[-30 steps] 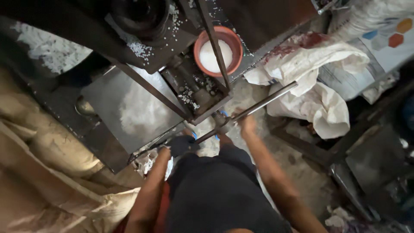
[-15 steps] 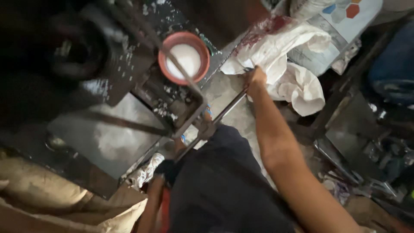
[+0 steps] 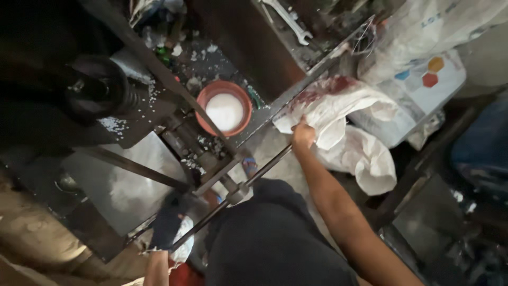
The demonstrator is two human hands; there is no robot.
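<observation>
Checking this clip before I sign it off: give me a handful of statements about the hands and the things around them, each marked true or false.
1. The right hand grips the edge of a white woven sack. True.
2. The left hand is bare. False: it wears a dark glove and rests at the near end of a long metal rod.
3. The round orange bowl holds something white. True.
4. The orange bowl is held in the right hand. False: it sits apart on the dark machine frame, with no hand on it.
5. White granules lie scattered on the dark machine surface. True.
</observation>
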